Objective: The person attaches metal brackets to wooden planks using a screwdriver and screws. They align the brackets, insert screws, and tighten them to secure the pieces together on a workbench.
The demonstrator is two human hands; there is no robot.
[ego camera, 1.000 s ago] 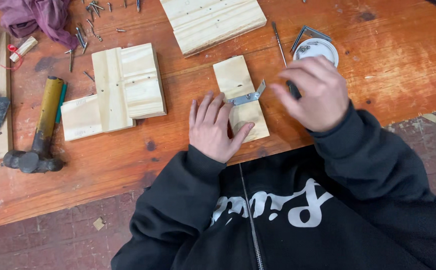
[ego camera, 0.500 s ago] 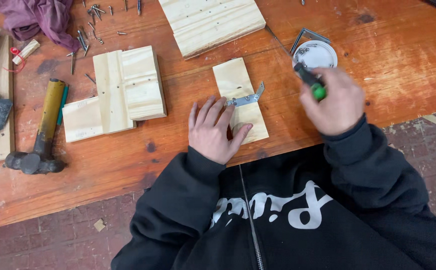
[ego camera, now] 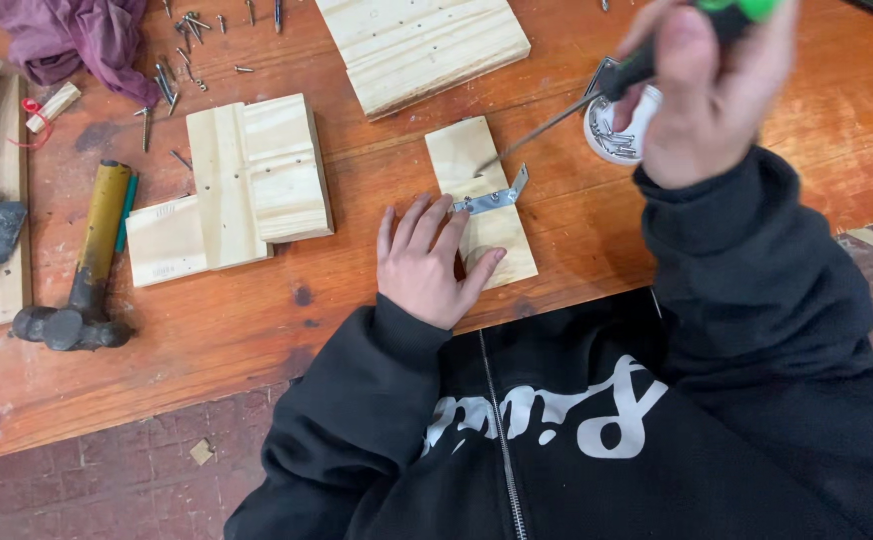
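Note:
My left hand (ego camera: pixel 429 262) lies flat on a small pale wood block (ego camera: pixel 480 200) on the workbench, its fingertips touching a bent metal bracket (ego camera: pixel 495 196) that sits across the block. My right hand (ego camera: pixel 709 88) is raised close to the camera and grips a screwdriver (ego camera: pixel 597 92) with a green and black handle. The screwdriver's thin shaft slants down to the left, and its tip rests on the block just above the bracket.
A white pot of screws (ego camera: pixel 617 130) stands right of the block. A cross-shaped wood assembly (ego camera: pixel 237 185) lies to the left, a larger board (ego camera: pixel 422 45) at the back. A hammer (ego camera: pixel 82 270), loose nails (ego camera: pixel 182 55) and a purple cloth (ego camera: pixel 67 35) are further left.
My right hand has lifted from the screw pot toward the camera and brought the screwdriver's tip down onto the block. The left hand has stayed on the block and bracket.

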